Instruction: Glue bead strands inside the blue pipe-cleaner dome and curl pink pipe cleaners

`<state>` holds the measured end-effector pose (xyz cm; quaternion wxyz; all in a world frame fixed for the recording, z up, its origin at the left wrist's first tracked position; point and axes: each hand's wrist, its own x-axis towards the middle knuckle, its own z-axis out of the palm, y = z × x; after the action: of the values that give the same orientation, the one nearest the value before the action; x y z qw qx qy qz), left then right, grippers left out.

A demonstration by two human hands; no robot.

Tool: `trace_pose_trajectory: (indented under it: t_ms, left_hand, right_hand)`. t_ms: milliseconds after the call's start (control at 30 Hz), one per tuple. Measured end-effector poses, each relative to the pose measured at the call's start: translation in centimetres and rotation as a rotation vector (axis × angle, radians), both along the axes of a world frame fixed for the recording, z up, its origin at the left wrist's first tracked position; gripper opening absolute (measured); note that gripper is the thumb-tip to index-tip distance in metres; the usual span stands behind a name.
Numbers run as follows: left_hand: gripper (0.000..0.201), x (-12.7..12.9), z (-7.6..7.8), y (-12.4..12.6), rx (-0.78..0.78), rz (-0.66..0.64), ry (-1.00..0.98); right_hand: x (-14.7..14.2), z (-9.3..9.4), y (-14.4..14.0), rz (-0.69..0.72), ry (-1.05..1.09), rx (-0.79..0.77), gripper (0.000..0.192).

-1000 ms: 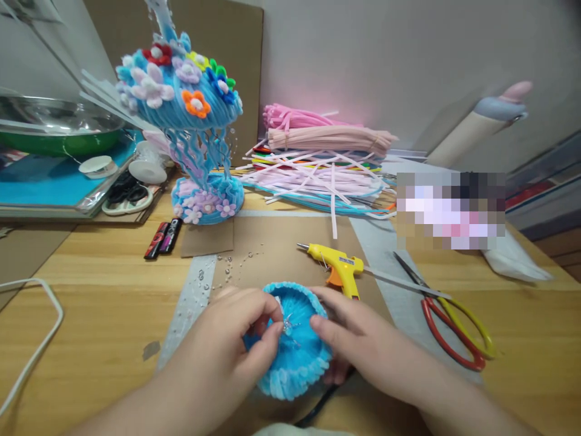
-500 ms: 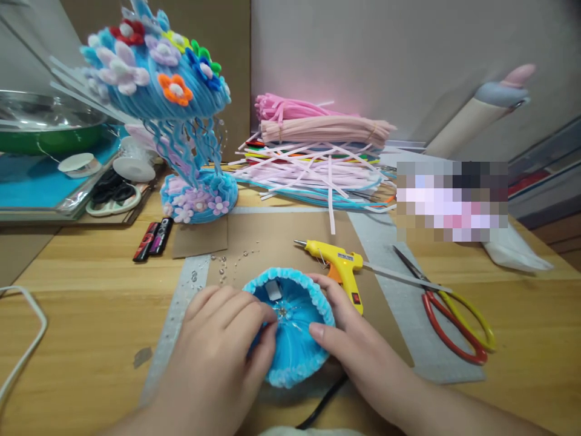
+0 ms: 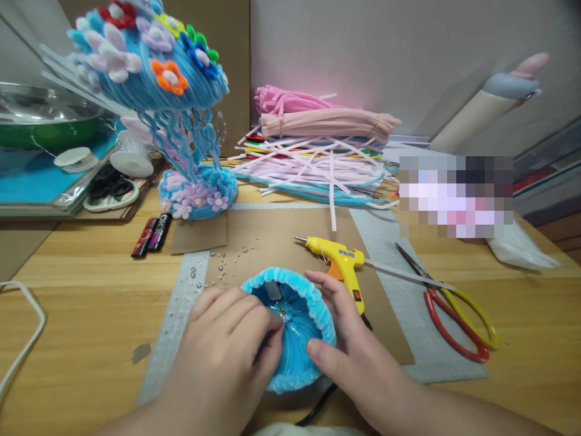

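The blue dome (image 3: 299,354) sits between the two hands, turned over: its open mouth faces up towards the wearer and its closed end points down, away from the eyes. It is round, so no long side stands out; its axis runs through the mouth to the gathered middle, where small shiny bits (image 3: 283,313) sit just beyond the left fingertips. A pale patch (image 3: 274,290) shows on the far inner wall.

The left hand (image 3: 227,345) is curled, thumb and forefinger tips close together inside the mouth; whether they pinch anything cannot be told. The right hand (image 3: 354,345) is half open around the dome's right side, thumb over the rim, fingers along the outside, gripping it.

Beyond the right hand lies the glue gun (image 3: 342,263), nozzle pointing left; farther right are the scissors (image 3: 449,315), blades pointing away. Loose beads (image 3: 221,266) lie beyond the left hand, and past them stands a flowered ornament (image 3: 145,88). Cardboard (image 3: 385,330) lies under the hands.
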<state>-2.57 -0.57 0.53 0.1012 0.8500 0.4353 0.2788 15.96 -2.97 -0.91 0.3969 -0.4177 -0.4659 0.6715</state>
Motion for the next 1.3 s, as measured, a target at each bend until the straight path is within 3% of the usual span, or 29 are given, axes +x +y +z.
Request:
trace_pose_trajectory:
  t_ms: [1300]
  left_hand:
    - [0.022,0.48,-0.59,-0.29,0.06,-0.036,0.078]
  right_hand:
    - [-0.22,0.13,-0.38,0.028,0.009,-0.012,0.055]
